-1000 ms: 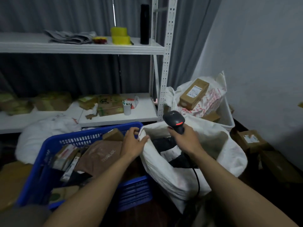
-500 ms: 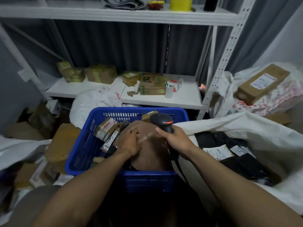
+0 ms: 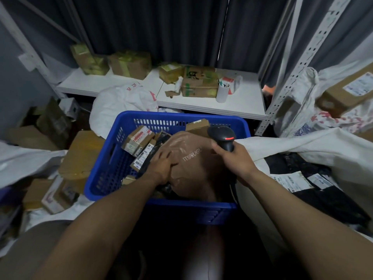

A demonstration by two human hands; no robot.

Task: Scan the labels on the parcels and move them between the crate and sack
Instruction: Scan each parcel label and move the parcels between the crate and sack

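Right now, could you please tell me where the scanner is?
In the head view, the scanner sits in the right hand at the right edge of the crate, between the brown parcel and the sack.

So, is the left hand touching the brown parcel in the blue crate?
Touching. Head view: the left hand lies on the brown parcel, fingers against its surface.
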